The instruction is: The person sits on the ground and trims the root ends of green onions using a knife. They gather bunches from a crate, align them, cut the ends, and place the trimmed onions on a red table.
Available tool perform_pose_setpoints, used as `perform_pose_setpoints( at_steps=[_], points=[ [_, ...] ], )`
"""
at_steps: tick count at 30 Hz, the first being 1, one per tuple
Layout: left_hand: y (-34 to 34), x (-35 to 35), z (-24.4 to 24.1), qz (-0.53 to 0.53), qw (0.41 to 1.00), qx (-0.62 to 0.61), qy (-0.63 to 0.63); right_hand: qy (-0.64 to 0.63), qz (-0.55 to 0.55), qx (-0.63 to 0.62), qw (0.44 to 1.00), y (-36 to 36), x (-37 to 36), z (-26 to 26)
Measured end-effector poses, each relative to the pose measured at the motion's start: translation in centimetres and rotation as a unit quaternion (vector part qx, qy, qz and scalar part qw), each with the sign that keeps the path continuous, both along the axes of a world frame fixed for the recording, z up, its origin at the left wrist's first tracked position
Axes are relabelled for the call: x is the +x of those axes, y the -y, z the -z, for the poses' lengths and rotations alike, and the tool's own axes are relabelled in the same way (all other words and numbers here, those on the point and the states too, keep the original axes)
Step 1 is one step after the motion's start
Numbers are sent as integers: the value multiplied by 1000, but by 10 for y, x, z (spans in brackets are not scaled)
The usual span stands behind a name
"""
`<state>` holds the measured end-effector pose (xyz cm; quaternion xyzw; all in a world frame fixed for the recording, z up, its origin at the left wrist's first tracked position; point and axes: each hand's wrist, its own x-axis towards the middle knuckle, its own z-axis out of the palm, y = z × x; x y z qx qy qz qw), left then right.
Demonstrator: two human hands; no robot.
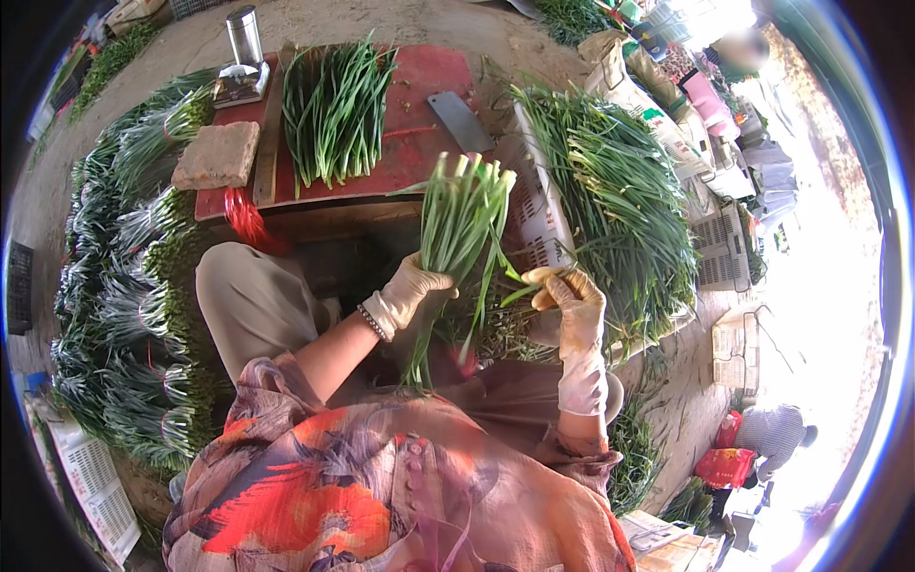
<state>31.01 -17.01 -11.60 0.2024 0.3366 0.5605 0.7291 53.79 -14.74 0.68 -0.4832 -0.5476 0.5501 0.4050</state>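
My gloved left hand [411,293] grips a bunch of garlic chives [461,222], its pale cut ends pointing up and away from me. Beside it, my gloved right hand [572,293] pinches a loose green leaf [520,294] between thumb and fingers. Beyond my hands, a low red board [429,71] bears a second pile of chives [336,114] and a dark cleaver blade [461,121]. To my right, a white plastic crate [547,186] is heaped with loose chives [622,193].
Tied chive bundles [143,307] are stacked along my left. A brick [216,156], red ties [246,218] and a metal cup [244,36] are at the board's left side. Leaf scraps [507,332] litter the ground below my hands. A person [772,436] bends over at far right.
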Motion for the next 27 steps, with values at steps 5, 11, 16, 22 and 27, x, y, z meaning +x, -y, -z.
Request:
perform_pose_setpoints(
  at_steps=[5, 11, 16, 22, 27],
  points=[
    [-3, 9, -4, -26, 996, 29, -79, 455, -91, 65, 884, -13, 39, 29],
    [1, 11, 5, 15, 991, 52, -120, 422, -20, 483, 767, -61, -40, -15],
    [8, 1, 0, 37, 996, 35, -74, 489, -26, 472, 733, -85, -37, 11],
    [5, -5, 14, 17, 998, 10, -56, 573, 148, 197, 782, -94, 11, 10],
    [0, 9, 18, -13, 997, 8, -74, 392, 108, 468, 784, -88, 23, 39]
  ],
)
